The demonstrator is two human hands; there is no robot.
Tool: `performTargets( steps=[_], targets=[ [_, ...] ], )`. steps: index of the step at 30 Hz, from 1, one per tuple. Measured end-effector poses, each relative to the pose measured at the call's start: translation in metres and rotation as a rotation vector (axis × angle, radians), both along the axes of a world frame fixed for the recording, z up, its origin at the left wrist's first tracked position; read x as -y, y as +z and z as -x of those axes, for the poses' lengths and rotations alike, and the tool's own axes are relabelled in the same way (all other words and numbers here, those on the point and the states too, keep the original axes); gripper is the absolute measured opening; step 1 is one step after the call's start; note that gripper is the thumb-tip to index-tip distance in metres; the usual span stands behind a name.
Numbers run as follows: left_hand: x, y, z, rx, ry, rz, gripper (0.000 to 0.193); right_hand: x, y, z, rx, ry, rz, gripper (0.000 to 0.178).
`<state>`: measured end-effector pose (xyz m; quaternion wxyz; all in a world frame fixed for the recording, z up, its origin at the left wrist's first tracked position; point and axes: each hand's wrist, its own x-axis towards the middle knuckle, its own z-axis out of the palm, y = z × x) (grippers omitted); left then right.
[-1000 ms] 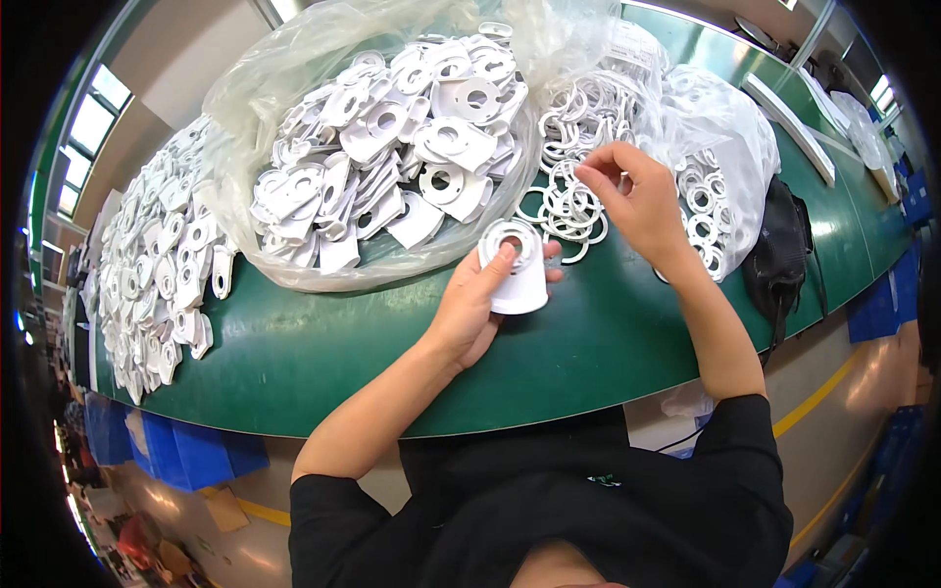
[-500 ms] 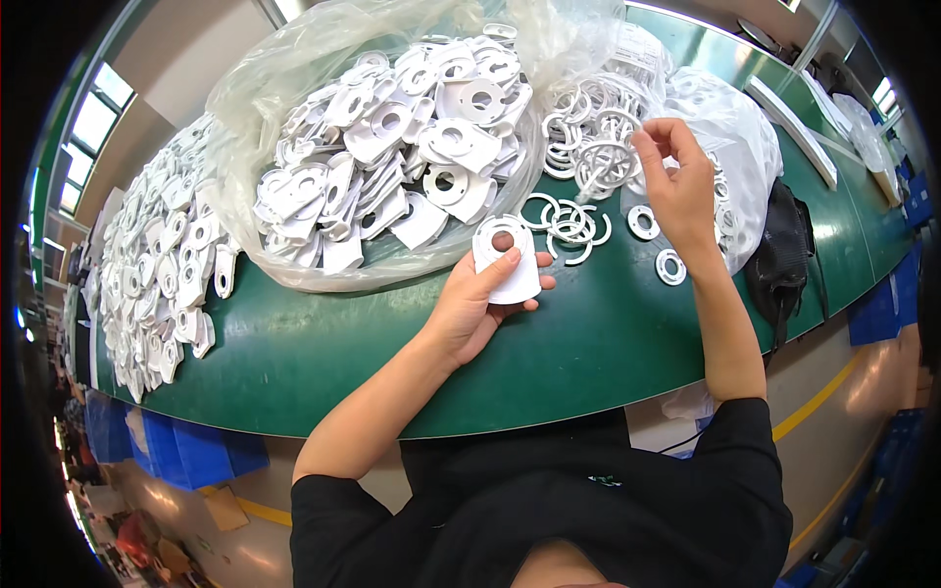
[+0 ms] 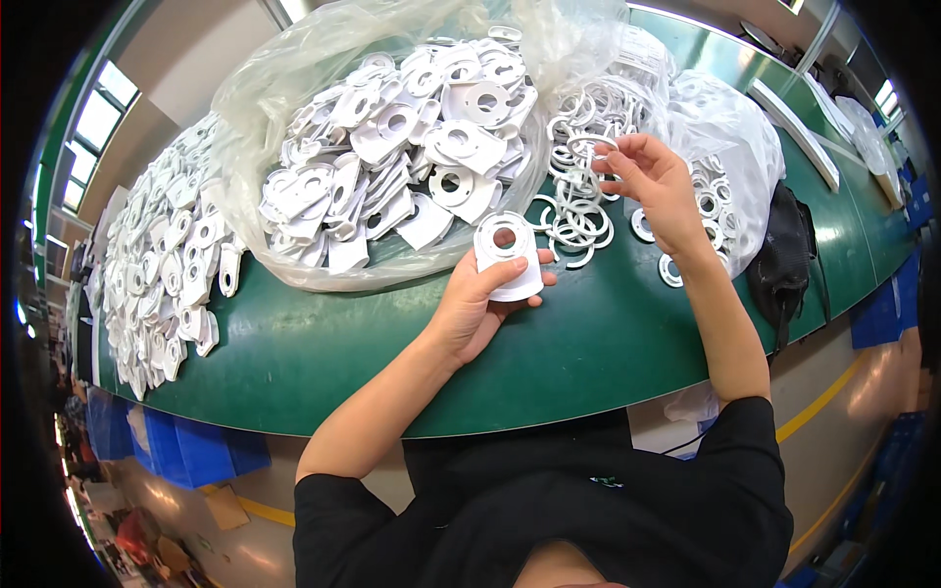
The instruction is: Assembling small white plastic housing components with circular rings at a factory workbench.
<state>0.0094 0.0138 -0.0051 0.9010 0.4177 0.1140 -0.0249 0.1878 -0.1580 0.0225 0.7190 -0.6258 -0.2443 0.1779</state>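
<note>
My left hand (image 3: 469,312) is closed on a flat white plastic plate (image 3: 514,284) with a round hole near its top. The thumb lies across the plate's front, and the fingers show behind its right edge. To the right and higher up, my right hand (image 3: 659,191) pinches a thin white ring (image 3: 594,137) between thumb and fingertips. That ring is held over a heap of similar white open rings (image 3: 580,227) spilling from a clear bag. Behind the left hand, a large clear plastic bag (image 3: 245,186) lies open, full of white plates (image 3: 382,147).
Another pile of white plates (image 3: 162,284) covers the left of the green table (image 3: 588,343). A second bag (image 3: 711,108) holds white flat rings at the right, beside a black mesh pouch (image 3: 779,255). A long white strip (image 3: 796,132) lies farther back.
My right hand has lowered and moved slightly left, with a single ring now visible in its fingers. Loose rings by the heap have shifted. My left hand keeps the plate nearly still.
</note>
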Motion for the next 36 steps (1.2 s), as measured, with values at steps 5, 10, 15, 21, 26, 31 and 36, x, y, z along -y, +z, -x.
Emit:
performTargets(
  steps=[5, 10, 15, 21, 26, 31, 36],
  targets=[
    [0.004, 0.006, -0.001, 0.025, 0.035, 0.056, 0.047, 0.003, -0.001, 0.000, 0.114, -0.110, -0.023, 0.013],
    [0.003, 0.004, 0.000, 0.029, 0.048, 0.048, 0.049, -0.001, -0.004, 0.001, -0.126, -0.033, -0.244, 0.014],
    [0.005, 0.007, 0.000, 0.052, -0.024, -0.034, 0.051, -0.005, 0.003, 0.011, -0.212, -0.024, -0.219, 0.015],
    [0.006, 0.007, 0.001, 0.029, -0.114, -0.056, 0.056, -0.014, 0.007, 0.045, 0.848, 0.058, 0.171, 0.025],
    [0.007, 0.006, 0.000, 0.050, -0.199, -0.051, 0.059, -0.014, 0.001, 0.055, 1.031, 0.166, 0.312, 0.034],
    [0.008, 0.008, 0.001, 0.072, -0.268, -0.076, 0.058, -0.015, -0.002, 0.055, 1.063, 0.218, 0.340, 0.036],
    [0.007, 0.006, 0.002, 0.051, -0.286, -0.143, 0.060, -0.013, 0.001, 0.056, 1.212, 0.277, 0.409, 0.039]
  ],
)
